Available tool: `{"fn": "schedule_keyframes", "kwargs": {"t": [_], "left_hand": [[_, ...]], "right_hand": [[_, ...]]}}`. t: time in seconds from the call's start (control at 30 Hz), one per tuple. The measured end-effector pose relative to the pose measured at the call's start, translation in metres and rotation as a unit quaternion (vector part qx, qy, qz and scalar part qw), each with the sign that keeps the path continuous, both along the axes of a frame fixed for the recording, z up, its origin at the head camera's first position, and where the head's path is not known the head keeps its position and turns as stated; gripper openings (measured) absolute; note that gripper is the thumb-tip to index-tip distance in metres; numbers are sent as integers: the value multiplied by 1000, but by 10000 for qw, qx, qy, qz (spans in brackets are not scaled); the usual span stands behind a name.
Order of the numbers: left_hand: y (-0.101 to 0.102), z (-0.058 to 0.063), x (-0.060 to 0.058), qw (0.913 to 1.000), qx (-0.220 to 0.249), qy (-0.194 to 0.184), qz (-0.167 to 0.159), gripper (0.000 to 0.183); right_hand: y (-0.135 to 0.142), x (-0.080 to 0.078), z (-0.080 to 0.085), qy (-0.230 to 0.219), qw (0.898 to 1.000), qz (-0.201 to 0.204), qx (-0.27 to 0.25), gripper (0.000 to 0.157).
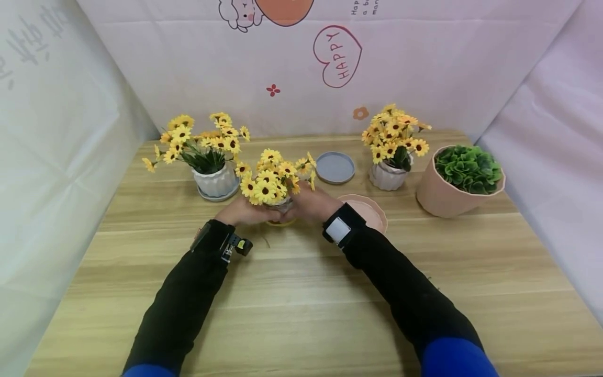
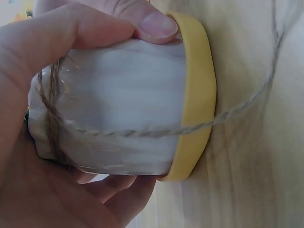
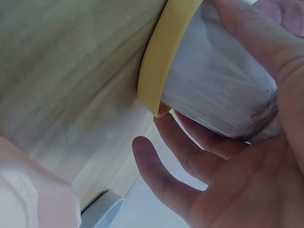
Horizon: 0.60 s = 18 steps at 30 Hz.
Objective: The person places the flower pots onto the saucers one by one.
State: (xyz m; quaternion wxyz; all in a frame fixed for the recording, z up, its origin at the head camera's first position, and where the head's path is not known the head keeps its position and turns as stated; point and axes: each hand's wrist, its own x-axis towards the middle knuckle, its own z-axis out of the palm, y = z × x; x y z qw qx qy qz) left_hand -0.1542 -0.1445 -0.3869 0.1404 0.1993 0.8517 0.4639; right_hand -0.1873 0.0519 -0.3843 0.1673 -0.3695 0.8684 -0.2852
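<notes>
A small white flower pot (image 2: 123,95) with yellow daisies (image 1: 266,183) stands in a yellow saucer (image 2: 197,95) near the table's middle. Clear film wraps the pot, and brown twine (image 2: 53,114) circles it near the rim, one strand hanging loose across its side. My left hand (image 1: 249,211) grips the pot from the left, thumb across its near side and fingers behind. From the right, my right hand (image 1: 311,204) holds the same pot. In the right wrist view some of its fingers (image 3: 166,183) spread away from the pot's wall.
Behind on the left, another daisy pot (image 1: 214,183) sits on a grey saucer. A grey-blue saucer (image 1: 335,167) lies at the back, and a pink scalloped saucer (image 1: 380,214) beside my right wrist. Farther right are a third daisy pot (image 1: 387,177) and a large pink planter (image 1: 440,191) with green leaves.
</notes>
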Motion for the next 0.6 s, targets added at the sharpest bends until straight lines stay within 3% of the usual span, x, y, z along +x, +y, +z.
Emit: {"fn": "schedule_keyframes", "kwargs": {"t": [0.27, 0.5, 0.6], "left_hand": [[-4, -1, -16, 9994, -29, 278, -213, 62], [-9, 1, -24, 9996, -259, -5, -59, 67], [-10, 2, -29, 9993, -366, -95, -24, 70]], "right_hand": [[-5, -14, 0, -223, 9996, -12, -154, 65], [-10, -22, 4, -570, 9981, -175, -120, 71], [-13, -28, 6, -519, 9981, -270, 182, 78]]}}
